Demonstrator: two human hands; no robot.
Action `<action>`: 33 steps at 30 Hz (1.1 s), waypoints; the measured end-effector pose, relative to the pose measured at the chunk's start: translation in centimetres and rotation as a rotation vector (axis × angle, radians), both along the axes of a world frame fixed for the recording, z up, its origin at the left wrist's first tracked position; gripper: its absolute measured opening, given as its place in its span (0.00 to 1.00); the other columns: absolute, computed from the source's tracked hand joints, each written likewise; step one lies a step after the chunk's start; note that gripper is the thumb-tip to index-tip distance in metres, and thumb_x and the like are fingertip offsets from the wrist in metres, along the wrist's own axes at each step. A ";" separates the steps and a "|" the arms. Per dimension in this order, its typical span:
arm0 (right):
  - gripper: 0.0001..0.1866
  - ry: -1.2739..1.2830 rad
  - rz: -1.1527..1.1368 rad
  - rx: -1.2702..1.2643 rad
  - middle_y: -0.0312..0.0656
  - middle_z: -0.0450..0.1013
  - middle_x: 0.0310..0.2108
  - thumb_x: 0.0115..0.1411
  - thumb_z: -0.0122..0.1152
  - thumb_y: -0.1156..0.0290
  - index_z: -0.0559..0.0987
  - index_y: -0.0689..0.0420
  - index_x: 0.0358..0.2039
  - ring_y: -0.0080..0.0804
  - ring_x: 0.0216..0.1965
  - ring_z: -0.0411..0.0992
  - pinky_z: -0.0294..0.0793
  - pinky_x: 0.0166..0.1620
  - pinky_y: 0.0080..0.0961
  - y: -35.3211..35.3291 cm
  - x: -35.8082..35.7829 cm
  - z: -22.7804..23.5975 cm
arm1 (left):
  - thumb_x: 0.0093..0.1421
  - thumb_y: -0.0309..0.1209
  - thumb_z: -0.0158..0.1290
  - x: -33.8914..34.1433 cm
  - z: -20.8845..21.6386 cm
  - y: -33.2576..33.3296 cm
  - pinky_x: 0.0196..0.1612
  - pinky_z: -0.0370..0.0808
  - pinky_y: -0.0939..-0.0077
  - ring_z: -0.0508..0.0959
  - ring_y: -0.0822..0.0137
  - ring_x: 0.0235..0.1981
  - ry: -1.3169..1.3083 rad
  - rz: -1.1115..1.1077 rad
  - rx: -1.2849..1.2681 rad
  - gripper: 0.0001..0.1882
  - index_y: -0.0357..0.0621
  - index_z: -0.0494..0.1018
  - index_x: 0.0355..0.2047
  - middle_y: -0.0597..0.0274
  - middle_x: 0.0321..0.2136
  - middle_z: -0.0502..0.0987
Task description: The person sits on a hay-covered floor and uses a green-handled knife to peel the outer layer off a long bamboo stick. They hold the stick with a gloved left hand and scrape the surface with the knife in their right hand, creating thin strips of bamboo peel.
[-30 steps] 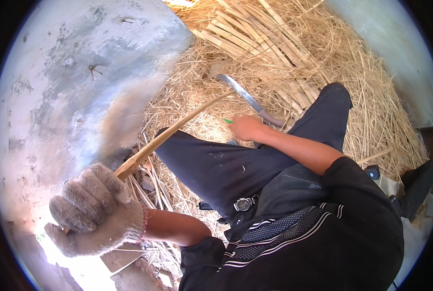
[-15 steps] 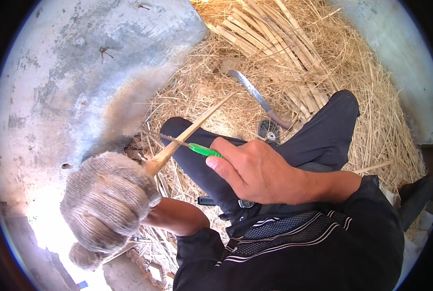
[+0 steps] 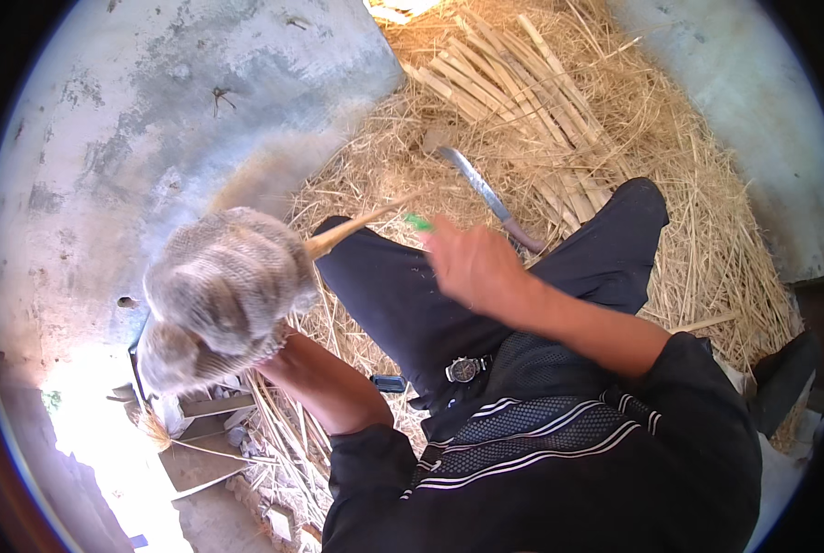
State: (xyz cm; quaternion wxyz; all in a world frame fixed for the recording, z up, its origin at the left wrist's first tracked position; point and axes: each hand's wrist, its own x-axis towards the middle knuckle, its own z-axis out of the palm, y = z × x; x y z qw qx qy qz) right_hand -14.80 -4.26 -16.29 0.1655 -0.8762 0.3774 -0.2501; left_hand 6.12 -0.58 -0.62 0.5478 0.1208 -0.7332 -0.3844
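Observation:
My left hand [image 3: 227, 281], in a thick grey knitted glove, is closed round the wide end of a pale, tapering wooden strip [image 3: 345, 232]. Its thin tip points up and to the right, over my left knee. Motion smears the glove. My right hand [image 3: 476, 267] is bare and closed on a green-handled serrated tool [image 3: 418, 222], close to the strip's tip. Only a bit of the green handle shows; I cannot make out the blade at this moment.
A curved knife [image 3: 476, 177] with a brown handle lies on straw [image 3: 412, 147] beyond my crossed legs. Behind it is a pile of split wooden strips [image 3: 513, 92]. A wristwatch [image 3: 465, 370] rests at my lap, near a small dark case [image 3: 389, 383]. A grey wall [image 3: 154, 120] stands left.
My gloved left hand has moved up and slightly right with the strip. My right hand has shifted up, and its tool has gone from lying across the strip's middle to near its tip.

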 end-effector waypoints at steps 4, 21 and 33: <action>0.16 0.233 -0.288 0.477 0.55 0.76 0.33 0.67 0.45 0.62 0.74 0.63 0.39 0.50 0.33 0.76 0.74 0.37 0.49 -4.4 -7.7 -9.5 | 0.65 0.48 0.41 -0.9 0.5 -0.4 0.10 0.70 0.73 0.66 0.71 0.07 0.118 -0.032 -0.009 0.26 0.49 0.63 0.12 0.68 0.07 0.63; 0.18 -0.251 -0.117 0.458 0.61 0.68 0.16 0.68 0.46 0.60 0.70 0.65 0.33 0.63 0.23 0.71 0.68 0.25 0.51 0.3 -3.8 -0.9 | 0.59 0.44 0.36 -9.8 -0.5 1.0 0.10 0.59 0.75 0.55 0.71 0.05 0.389 0.742 -0.150 0.22 0.49 0.60 0.10 0.65 0.05 0.56; 0.20 -0.376 0.032 0.521 0.61 0.69 0.16 0.69 0.43 0.59 0.73 0.65 0.34 0.62 0.21 0.72 0.69 0.24 0.51 0.1 -3.2 2.2 | 0.57 0.42 0.35 -11.4 -0.6 0.6 0.11 0.62 0.74 0.54 0.72 0.05 0.509 0.890 -0.238 0.21 0.51 0.56 0.09 0.68 0.05 0.52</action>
